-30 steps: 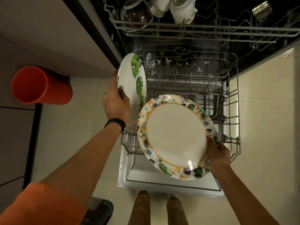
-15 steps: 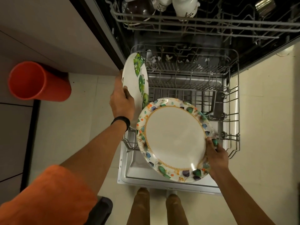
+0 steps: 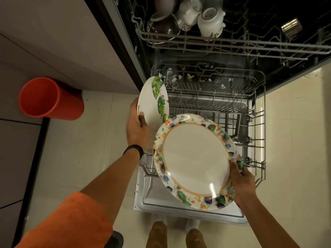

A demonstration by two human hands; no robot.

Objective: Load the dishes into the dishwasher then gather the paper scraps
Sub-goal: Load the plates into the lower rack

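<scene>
My left hand point(image 3: 137, 128) grips a white plate with green leaves point(image 3: 152, 101), held nearly on edge at the left side of the dishwasher's lower rack point(image 3: 258, 111). My right hand point(image 3: 240, 178) holds a larger floral-rimmed plate point(image 3: 193, 158) by its right edge, tilted above the front of the rack and the open door point(image 3: 179, 206). Small white paper scraps point(image 3: 174, 77) lie along the back of the lower rack.
The upper rack point(image 3: 232, 43) carries a glass bowl point(image 3: 163, 26) and white mugs point(image 3: 210, 21). An orange bin point(image 3: 48, 98) stands on the tiled floor at the left, next to the cabinet. My feet point(image 3: 176, 235) are at the door's front edge.
Both plates have shifted slightly back toward the rack, and the view has tilted down so the upper rack shows more.
</scene>
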